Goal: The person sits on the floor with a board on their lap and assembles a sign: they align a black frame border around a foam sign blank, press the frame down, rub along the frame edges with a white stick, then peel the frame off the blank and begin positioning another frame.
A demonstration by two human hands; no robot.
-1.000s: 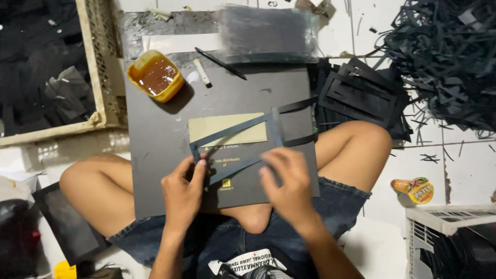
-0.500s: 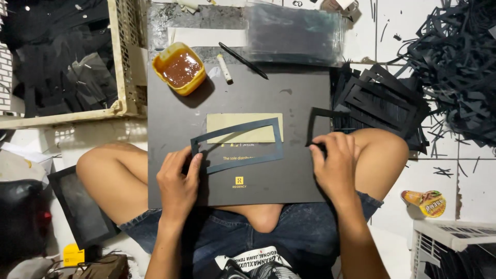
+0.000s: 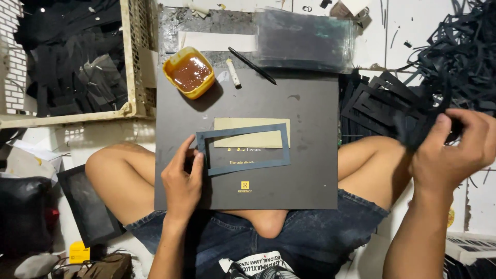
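A large dark board (image 3: 305, 108) rests across my crossed legs. On it lies a tan card strip (image 3: 258, 139) with a dark rectangular frame cut-out (image 3: 248, 166) over it, slightly tilted. My left hand (image 3: 182, 182) presses the frame's left end with its fingers. Off the board to the right, my right hand (image 3: 452, 150) is raised and pinches a dark scrap strip (image 3: 421, 129) near the scrap pile.
A yellow tub of brown glue (image 3: 189, 72), a white stick (image 3: 233, 73) and a black pen (image 3: 252, 65) lie at the board's far edge. Behind them sits a clear plastic sleeve stack (image 3: 302, 39). Stacked frames (image 3: 380, 101) and tangled scrap (image 3: 462, 51) lie right, a crate (image 3: 132, 57) left.
My right hand has left the board and swung out to the right with a dark strip. The frame now lies flat over the tan card, held by my left hand.
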